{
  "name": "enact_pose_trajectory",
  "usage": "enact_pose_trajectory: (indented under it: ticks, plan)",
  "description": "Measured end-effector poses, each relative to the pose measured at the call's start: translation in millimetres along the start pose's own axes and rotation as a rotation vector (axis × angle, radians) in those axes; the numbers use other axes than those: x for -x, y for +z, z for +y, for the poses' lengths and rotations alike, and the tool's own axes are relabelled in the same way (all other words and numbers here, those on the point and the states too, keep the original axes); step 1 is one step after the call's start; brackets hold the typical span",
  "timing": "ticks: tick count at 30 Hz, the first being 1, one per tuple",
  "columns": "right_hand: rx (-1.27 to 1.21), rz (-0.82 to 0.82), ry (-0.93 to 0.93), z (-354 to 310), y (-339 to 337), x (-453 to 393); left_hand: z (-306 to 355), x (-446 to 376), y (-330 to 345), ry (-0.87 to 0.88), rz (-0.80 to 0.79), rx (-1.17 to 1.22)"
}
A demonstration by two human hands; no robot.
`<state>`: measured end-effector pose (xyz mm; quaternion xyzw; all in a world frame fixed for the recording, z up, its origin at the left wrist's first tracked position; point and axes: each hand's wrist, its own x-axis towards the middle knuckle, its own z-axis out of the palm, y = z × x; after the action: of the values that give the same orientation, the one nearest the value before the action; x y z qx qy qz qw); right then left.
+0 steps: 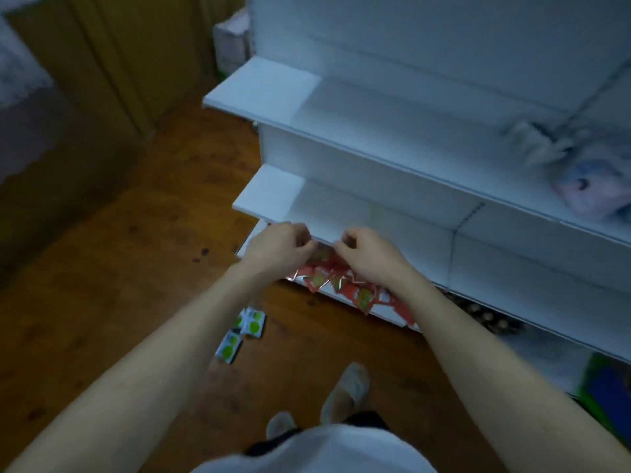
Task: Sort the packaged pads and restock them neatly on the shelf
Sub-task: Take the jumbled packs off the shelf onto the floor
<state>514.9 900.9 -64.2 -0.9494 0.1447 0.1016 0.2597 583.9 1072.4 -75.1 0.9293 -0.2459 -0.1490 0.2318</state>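
Left hand: the left hand (278,245) sits just left of frame centre, fingers curled in toward the palm, fingertips near a red packet; whether it actually pinches one I cannot tell.
Right hand: the right hand (370,257) is just beside it at frame centre, fingers likewise curled with thumb and forefinger drawn together at the front lip of the shelf; the blur hides whether anything is held.
Red packets: a loose heap of red packaged pads (345,285) with green spots lies directly under both hands on the lowest ledge, spilling down and to the right, several overlapping and tilted.
Shelf: the white shelf unit (375,213) fills the upper right of the frame; the board just above the hands is bare where it shows, as is the one above it.
Floor packets: a few white packets with green circles (244,331) lie on the wooden floor (136,233) at lower centre-left, well apart from the red heap.
Right edge: pale, blurred soft packages (580,186) rest on a shelf at the far right.
Below: pale shoes (348,390) and a white shirt (324,448) show at bottom centre.
Lower right: something green and blue (607,387), too blurred to name.
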Motion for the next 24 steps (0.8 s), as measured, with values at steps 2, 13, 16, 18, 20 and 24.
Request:
enact_pose_trajectory:
  ticks: [2, 13, 16, 18, 20, 24]
  plan:
    - [-0.021, 0.087, 0.055, 20, -30, 17, 41, -9, -12, 0.087, -0.003, -0.031]
    - [-0.164, 0.511, 0.188, 133, -165, 139, 258, -11, -16, 0.45, 0.006, -0.089]
    - [-0.173, 0.565, 0.209, 174, -191, 179, 317, 4, 16, 0.506, 0.011, -0.077]
    - [-0.17, 0.577, 0.227, 205, -204, 210, 356, 18, 44, 0.524, -0.001, -0.064]
    - [-0.159, 0.581, 0.251, 236, -214, 241, 395, 31, 70, 0.535, -0.02, -0.058]
    - [-0.16, 0.623, 0.311, 302, -238, 302, 473, 54, 113, 0.588, -0.072, -0.056]
